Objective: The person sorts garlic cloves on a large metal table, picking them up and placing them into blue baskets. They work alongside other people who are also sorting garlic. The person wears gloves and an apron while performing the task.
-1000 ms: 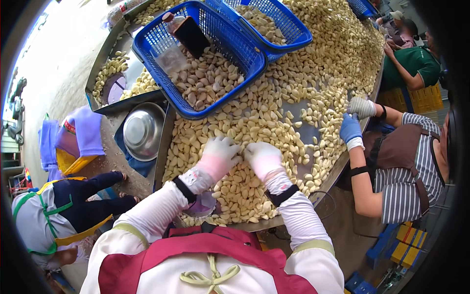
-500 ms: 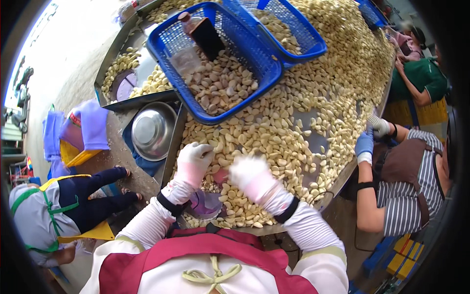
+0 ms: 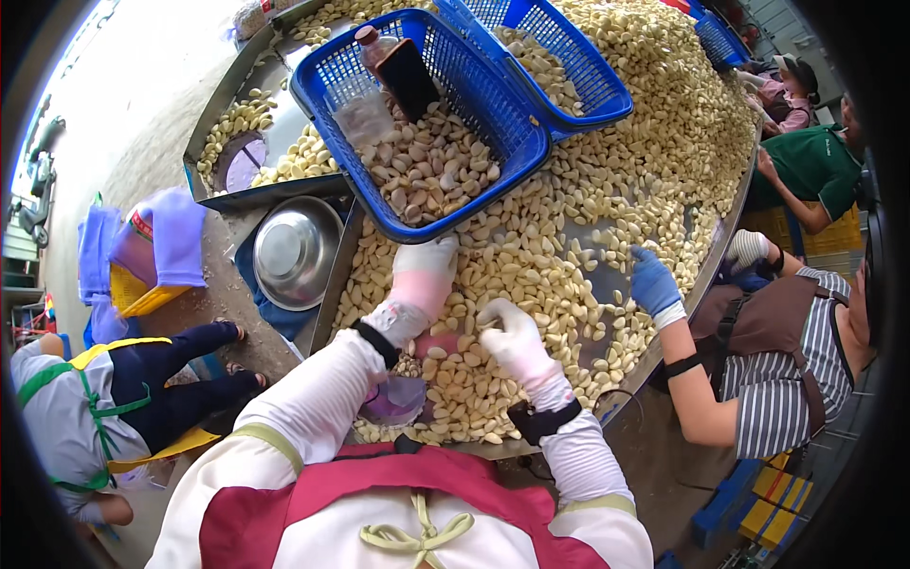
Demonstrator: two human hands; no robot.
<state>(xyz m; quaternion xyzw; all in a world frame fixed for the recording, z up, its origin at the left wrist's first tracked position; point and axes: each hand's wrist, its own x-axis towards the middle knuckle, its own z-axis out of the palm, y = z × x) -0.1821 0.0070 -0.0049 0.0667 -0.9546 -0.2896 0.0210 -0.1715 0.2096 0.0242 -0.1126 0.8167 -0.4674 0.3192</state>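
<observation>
Our left hand (image 3: 422, 275) has slid up to the blue basket (image 3: 417, 114), fingers together; our right hand (image 3: 512, 337) curls loosely over peeled garlic cloves (image 3: 569, 247).

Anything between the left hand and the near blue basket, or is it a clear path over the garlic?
Nothing visible blocks it. The left hand lies on loose garlic cloves just below the blue basket rim; only cloves lie between. The right hand sits apart, nearer the person.
</observation>
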